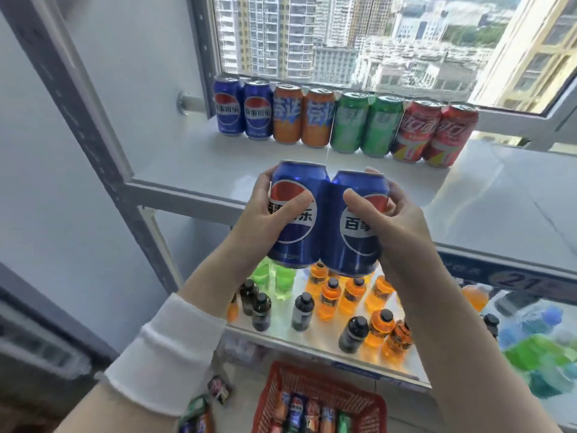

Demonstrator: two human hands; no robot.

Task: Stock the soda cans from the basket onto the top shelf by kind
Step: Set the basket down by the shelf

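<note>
My left hand (265, 214) grips a blue cola can (292, 232), and my right hand (393, 220) grips a second blue cola can (352, 242). Both cans are upright, side by side and touching, held in front of the top shelf (218, 173). At the shelf's back stands a row of cans by kind: two blue (242, 109), two orange (301, 117), two green (365, 125), two red (432, 134). The red basket (271, 398) at the bottom holds several more cans.
The shelf below (281, 331) carries several small orange, green and dark bottles. Its grey metal post (93, 120) rises at the left. A window sits right behind the can row. Snack packets (218, 389) lie on the floor beside the basket.
</note>
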